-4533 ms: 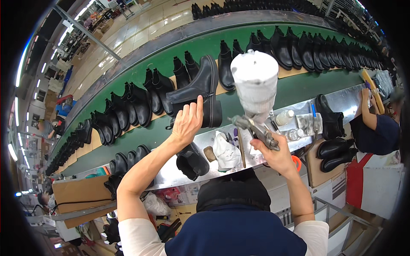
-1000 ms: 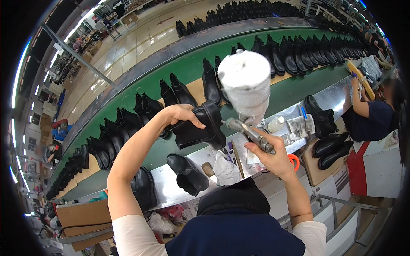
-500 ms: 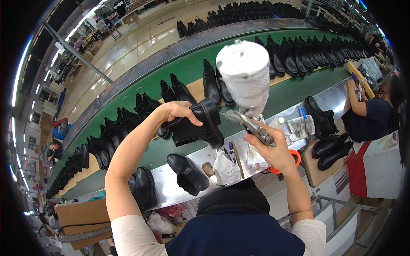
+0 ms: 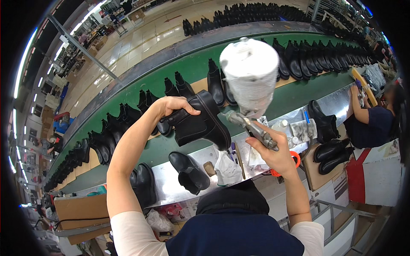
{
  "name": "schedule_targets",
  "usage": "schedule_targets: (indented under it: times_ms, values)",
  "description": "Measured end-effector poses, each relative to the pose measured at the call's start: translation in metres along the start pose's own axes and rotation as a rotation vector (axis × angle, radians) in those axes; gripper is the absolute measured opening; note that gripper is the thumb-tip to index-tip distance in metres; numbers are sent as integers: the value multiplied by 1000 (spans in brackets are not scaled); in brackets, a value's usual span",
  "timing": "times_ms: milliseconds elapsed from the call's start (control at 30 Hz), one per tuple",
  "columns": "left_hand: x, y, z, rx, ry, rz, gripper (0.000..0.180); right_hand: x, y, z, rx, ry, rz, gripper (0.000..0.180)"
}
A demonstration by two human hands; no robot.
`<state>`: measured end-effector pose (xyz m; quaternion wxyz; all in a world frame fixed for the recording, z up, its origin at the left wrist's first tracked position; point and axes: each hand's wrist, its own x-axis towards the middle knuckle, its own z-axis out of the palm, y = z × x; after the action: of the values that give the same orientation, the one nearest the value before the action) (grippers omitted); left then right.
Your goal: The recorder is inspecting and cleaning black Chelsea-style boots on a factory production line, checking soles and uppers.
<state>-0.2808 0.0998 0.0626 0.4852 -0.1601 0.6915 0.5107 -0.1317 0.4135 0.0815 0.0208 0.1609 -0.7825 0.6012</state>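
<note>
My left hand [image 4: 176,107] grips a black leather ankle boot [image 4: 200,121] by its front part, with the sole side turned toward the right. In my right hand [image 4: 273,146] is a metal spray gun [image 4: 250,128], with a large white wrapped cup [image 4: 251,74] on top. The gun's nozzle points left at the boot, a small gap apart from it. Below them on the metal bench lie another black boot [image 4: 188,173], a white cloth [image 4: 227,168] and a small brown block [image 4: 209,168].
Rows of black boots [image 4: 294,59] stand on the green conveyor [image 4: 188,59] ahead. A small white bottle [image 4: 280,125], a stained cloth [image 4: 304,129] and an orange ring [image 4: 294,159] lie to the right. A co-worker [image 4: 373,115] sits at the far right.
The boot in my left hand has shifted slightly right and its tilt has changed a little. The spray gun stays close beside it in my right hand.
</note>
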Motion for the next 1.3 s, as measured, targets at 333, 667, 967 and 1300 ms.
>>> schedule_targets:
  times_ms: [333,667,967,1300]
  values:
    - [-6,-19,-10,-87,28,90,40,-9,15,1,-94,-64,76,42]
    - [-30,-35,21,454,363,459,53,-1,7,12,-60,-75,-60,41]
    - [-41,-68,42,1179,990,550,51,1,-6,30,12,-64,-45,39]
    - [-73,-137,39,1565,1165,476,63,-23,21,39,-34,-330,92,47]
